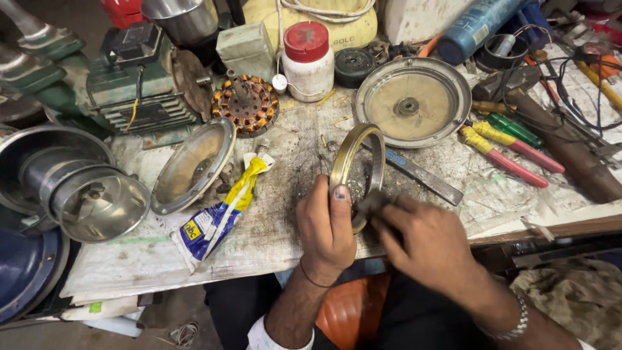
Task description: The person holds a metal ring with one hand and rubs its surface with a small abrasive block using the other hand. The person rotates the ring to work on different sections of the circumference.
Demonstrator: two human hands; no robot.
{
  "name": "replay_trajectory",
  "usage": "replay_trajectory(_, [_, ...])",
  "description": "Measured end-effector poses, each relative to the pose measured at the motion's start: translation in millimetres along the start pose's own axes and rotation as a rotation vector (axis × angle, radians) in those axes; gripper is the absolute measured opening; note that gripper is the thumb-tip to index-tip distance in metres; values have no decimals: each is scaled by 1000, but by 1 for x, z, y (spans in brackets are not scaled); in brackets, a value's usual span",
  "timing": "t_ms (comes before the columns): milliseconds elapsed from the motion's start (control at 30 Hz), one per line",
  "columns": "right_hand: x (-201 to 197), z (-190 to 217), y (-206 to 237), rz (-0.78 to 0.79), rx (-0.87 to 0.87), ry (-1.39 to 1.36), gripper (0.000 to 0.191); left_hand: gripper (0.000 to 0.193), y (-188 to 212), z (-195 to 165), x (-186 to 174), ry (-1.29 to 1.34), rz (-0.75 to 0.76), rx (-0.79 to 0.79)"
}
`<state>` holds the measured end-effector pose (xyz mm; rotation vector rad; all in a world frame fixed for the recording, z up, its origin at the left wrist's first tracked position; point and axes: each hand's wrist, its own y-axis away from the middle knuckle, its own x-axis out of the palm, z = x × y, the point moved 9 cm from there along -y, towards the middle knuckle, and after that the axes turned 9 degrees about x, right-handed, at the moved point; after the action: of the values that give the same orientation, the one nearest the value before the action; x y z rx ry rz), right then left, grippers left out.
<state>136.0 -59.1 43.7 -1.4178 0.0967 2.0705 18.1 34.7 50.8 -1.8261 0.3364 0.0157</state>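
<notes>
Hands steady a brass-coloured metal ring [355,170] on edge at the front of a cluttered workbench [272,227].

Left hand [326,230] curls around the ring's lower rim, thumb upright against it; right hand [424,243] is closed, fingers pinched at the same rim, though what they hold cannot be made out. A squeezed yellow-and-blue tube [223,210] lies to the left, a round metal cover [413,100] behind, screwdrivers [508,149] to the right.

My one view sits on the head, looking steeply down and forward, close above the workbench [272,240], whose near edge runs low across the frame.
</notes>
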Motion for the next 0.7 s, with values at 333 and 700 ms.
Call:
replay_trajectory(333, [3, 14, 9, -29, -100, -207, 21, 33, 6, 6, 2, 23, 13, -40])
replay_trajectory(700, [11, 25, 7, -26, -341, 5, 31, 34, -7, 63, -7, 677, 40, -688])
